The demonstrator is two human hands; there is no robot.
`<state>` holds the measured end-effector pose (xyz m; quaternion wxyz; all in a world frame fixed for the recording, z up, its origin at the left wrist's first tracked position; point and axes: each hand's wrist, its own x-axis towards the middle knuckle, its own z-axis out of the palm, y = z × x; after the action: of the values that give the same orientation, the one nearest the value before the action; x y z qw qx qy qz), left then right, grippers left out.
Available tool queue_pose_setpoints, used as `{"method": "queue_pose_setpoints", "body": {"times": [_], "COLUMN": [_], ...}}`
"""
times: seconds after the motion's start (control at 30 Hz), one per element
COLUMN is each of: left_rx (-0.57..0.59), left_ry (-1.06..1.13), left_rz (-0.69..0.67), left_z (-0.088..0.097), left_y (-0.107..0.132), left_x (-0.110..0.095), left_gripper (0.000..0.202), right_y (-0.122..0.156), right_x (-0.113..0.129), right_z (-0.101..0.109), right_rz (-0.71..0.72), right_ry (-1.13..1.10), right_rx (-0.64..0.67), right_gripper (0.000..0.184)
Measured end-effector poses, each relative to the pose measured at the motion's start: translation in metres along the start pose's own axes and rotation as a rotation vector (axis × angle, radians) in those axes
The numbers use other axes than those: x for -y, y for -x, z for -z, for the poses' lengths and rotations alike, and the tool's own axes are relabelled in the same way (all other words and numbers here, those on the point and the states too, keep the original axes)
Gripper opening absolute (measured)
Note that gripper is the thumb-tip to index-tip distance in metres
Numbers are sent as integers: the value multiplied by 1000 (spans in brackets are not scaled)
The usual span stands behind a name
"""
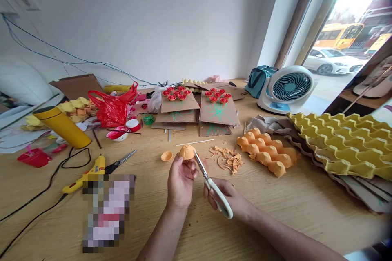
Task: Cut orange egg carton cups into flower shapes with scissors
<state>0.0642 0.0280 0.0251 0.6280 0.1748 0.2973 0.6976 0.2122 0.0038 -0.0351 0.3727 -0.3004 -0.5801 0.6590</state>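
My left hand (180, 181) pinches an orange egg carton cup (187, 152), its rounded side up. A pair of scissors (218, 195) with white handles is in my right hand (228, 199), the blades pointing at the cup's right edge. Whether the blades touch the cup I cannot tell. Behind my left hand lies another orange cup (167, 156). Orange carton scraps (231, 161) are scattered to the right of the scissors. Farther right sits an orange egg carton piece (266, 151) with several cups still joined.
Yellow egg trays (346, 142) are stacked at right, near a white fan (288, 89). Cardboard pieces (219, 110) with red flowers stand at the back. A yellow glue gun (88, 175), black scissors (122, 161) and a yellow cylinder (63, 126) lie left. A pixelated patch covers something front left.
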Motion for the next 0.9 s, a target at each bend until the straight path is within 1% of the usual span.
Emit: {"method": "queue_pose_setpoints", "body": {"times": [0.17,0.3,0.4,0.5,0.6,0.9], "left_rx": [47,36,4,-28,-44,-7], "left_ry": [-32,-113,-161,-225,-261,-266], "left_rz": [64,10,-51,-113,-146,-124], "left_z": [0,2,2,-1,-4,-5], "left_y": [0,1,1,2,5,7], "left_x": [5,9,9,8,8,7], "left_gripper": [37,35,36,37,39,36], "right_y": [1,1,1,1,1,2], "right_x": [2,4,3,2,0,5], "right_z": [-2,-1,1,3,5,6], "right_rz": [21,38,58,85,114,177], "right_ry": [124,215,268,279,283,314], "right_rx": [-59,-71,-55,-39,-27,5], "right_gripper": [34,21,18,21,28,58]}}
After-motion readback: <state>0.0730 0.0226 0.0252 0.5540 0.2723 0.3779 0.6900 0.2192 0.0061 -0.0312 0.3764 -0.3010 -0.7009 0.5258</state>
